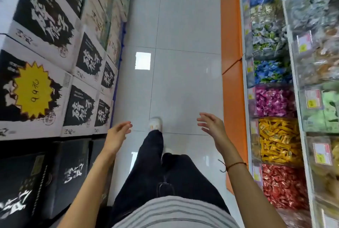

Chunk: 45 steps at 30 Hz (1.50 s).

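My left hand is held out over the aisle floor, fingers relaxed and empty, close to the stacked boxes on the left. My right hand is also raised in front of me, fingers spread and holding nothing; a dark red cord bracelet sits on its wrist. Below the hands I see my black trousers and one white shoe stepping forward on the tiles.
White and black printed cartons are stacked along the left, one with a yellow starburst price tag. On the right, clear bins of wrapped candy fill a shelf with an orange base. A grey tiled aisle runs ahead.
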Tool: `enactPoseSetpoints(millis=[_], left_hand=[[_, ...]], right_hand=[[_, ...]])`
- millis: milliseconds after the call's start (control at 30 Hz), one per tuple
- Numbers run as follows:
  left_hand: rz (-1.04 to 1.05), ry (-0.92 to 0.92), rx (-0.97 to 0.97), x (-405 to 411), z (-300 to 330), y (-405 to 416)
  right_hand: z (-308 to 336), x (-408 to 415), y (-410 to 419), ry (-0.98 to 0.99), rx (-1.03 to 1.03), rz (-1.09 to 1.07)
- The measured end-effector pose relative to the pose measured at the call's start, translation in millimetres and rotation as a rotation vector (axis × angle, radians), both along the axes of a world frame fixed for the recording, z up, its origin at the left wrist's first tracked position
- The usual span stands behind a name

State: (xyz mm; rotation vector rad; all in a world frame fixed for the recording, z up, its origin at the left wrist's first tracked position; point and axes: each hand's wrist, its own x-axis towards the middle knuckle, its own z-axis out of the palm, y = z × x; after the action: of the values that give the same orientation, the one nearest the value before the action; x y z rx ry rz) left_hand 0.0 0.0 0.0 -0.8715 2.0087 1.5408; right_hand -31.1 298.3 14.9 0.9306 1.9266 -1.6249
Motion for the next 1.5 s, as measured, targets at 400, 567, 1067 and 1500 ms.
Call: enactPoseSetpoints(millis=[400, 567, 1067, 1500], left_hand=[[0.063, 0.041, 0.087, -222.1, -1.0, -12.2], [0.011, 0.047, 0.077, -316.3, 0.4, -6.1], [0.111, 0.046, 0.03, -588.8, -3.6, 34.2], [0.071, 0.087, 0.077, -913.5, 1.1, 45.6]], right_hand=[[-1.4, -173.0, -12.5, -0.005, 0.016, -0.114], [0.9, -265.8, -0.7, 0.007, 0.028, -0.144], [16.2, -604.8, 56.9, 0.038, 0.056, -0.015], [6.1, -870.6, 62.9, 0.043, 0.043, -0.098]])
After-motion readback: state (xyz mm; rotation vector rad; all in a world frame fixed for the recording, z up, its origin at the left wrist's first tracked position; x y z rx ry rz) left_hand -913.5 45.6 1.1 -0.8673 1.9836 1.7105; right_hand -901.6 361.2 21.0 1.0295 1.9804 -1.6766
